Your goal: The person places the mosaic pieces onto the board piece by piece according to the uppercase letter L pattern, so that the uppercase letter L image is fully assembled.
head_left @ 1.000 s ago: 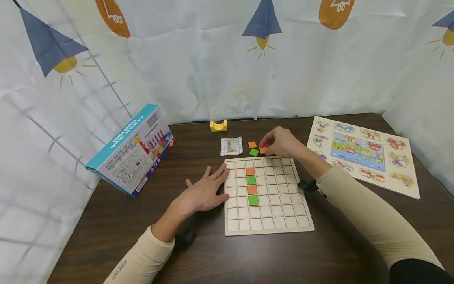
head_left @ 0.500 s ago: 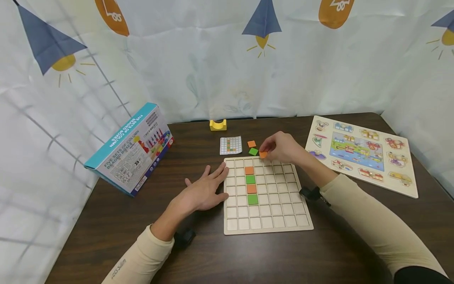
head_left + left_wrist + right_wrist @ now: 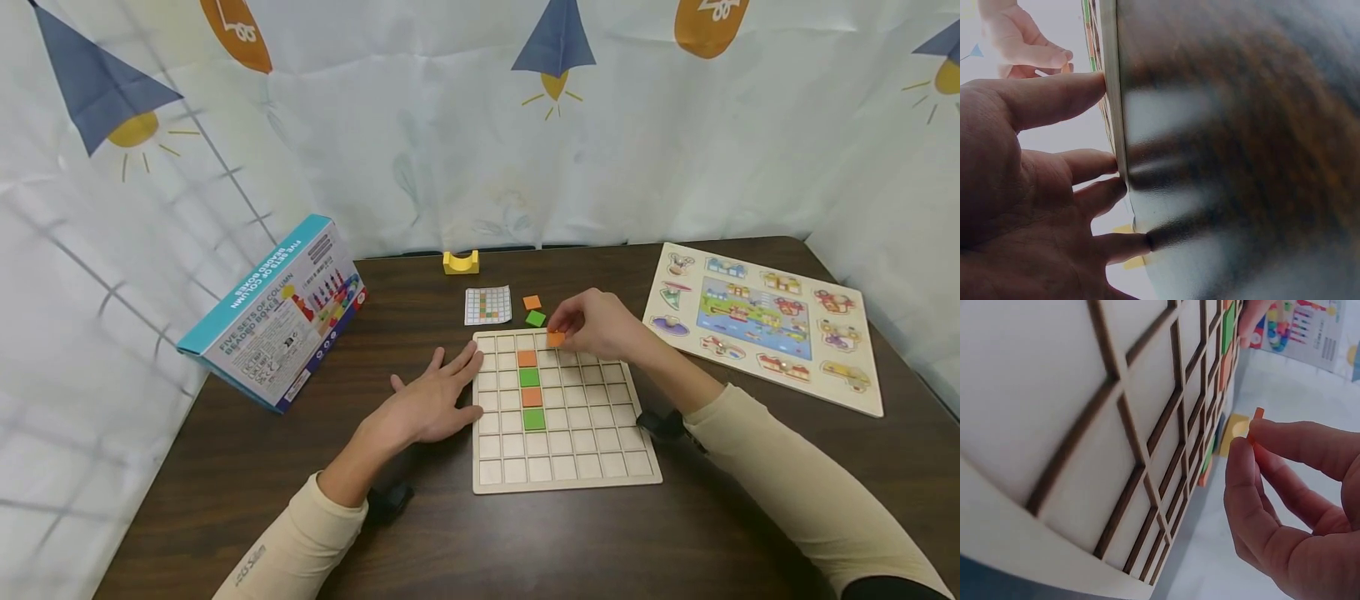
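Observation:
My right hand [image 3: 600,323] pinches an orange square tile [image 3: 556,339] between thumb and fingertips, over the far edge of the wooden grid board [image 3: 592,443]. In the right wrist view the tile [image 3: 1259,414] shows edge-on, apart from the board's surface. My left hand [image 3: 429,407] lies with spread fingers at the board's left edge, thumb and fingertips touching it; the left wrist view shows the fingertips along that edge [image 3: 1112,106]. One column of the board holds an orange tile [image 3: 527,358], a green tile [image 3: 529,377], another orange tile [image 3: 532,397] and another green tile [image 3: 534,419].
Behind the board lie a loose orange tile [image 3: 532,302], a loose green tile [image 3: 536,318] and a printed grid card [image 3: 487,306]. A yellow block [image 3: 461,263] stands farther back. A picture puzzle board [image 3: 765,329] lies right; a cardboard box [image 3: 281,312] stands left.
My right hand has drawn the orange tile from the table behind the board towards me, over the board's far edge. My left hand stays at the left edge.

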A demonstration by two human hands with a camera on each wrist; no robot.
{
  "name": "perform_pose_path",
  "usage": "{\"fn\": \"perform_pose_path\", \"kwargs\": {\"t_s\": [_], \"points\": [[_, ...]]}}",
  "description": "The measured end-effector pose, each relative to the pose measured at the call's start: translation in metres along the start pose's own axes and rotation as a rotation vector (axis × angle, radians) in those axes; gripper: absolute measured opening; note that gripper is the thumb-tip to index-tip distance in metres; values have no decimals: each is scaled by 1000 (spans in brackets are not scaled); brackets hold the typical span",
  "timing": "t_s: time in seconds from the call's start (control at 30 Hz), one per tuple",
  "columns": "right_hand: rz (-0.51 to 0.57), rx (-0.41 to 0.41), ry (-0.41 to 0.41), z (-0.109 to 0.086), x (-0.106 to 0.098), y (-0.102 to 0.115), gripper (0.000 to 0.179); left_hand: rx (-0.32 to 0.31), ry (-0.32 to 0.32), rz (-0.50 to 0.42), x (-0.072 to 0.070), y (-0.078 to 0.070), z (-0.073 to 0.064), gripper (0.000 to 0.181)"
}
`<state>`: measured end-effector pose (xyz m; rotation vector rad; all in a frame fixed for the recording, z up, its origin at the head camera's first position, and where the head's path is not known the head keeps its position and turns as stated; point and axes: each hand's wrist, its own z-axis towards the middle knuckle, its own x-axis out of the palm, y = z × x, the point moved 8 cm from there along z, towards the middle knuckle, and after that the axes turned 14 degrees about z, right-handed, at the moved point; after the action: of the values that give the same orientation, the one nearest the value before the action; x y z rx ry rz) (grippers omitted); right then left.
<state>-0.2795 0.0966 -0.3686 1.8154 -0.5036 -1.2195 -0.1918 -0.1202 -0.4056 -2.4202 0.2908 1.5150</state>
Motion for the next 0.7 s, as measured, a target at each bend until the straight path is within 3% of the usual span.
{"fn": "perform_pose_path", "kwargs": {"t_s": [0.7], "points": [[12,-19,63,-28,18,14,22,-2,5,1,0,0,1,84]]}}
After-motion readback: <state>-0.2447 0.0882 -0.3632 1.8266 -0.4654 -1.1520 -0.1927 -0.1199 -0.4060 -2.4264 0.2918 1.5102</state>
